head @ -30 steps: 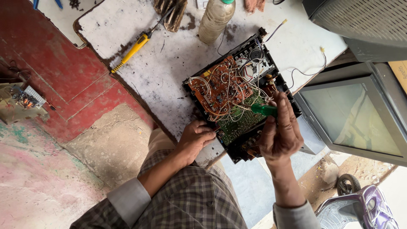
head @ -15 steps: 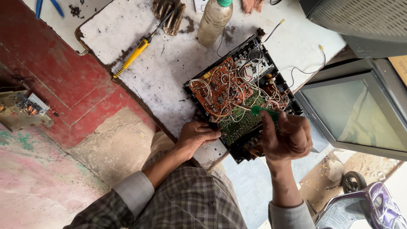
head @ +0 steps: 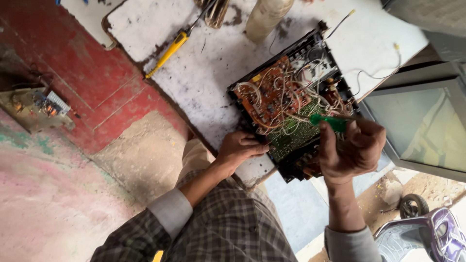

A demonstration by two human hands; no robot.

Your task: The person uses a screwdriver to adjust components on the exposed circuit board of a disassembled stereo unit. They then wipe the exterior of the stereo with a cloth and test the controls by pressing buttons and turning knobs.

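Green-handled screwdriver [head: 330, 122] clamped in right hand [head: 350, 153], fingers wrapped round handle, tip aimed toward 9 o'clock over wiring of open black chassis [head: 296, 167]
Chassis lying on white scuffed bench [head: 213, 63], tilted, orange-brown circuit board [head: 264, 99] at its 10 o'clock w/ pale wires looped across, green board [head: 296, 135] just below that
Left hand [head: 238, 151] at chassis edge, 8 o'clock side, fingers curled shut on the rim, touching it
Right hand at chassis 4 o'clock corner, partly over it
Yellow-handled screwdriver [head: 167, 52] flat on bench at 10 o'clock from chassis, well apart
Pale plastic bottle [head: 267, 14] at 12 o'clock, top cut off by frame
Old TV set [head: 422, 131] w/ grey screen at 3 o'clock, just beside bench
Small circuit board [head: 46, 104] on red floor [head: 73, 68] far at 9 o'clock
Checked shirt sleeves [head: 145, 228] w/ grey cuffs at 6 o'clock
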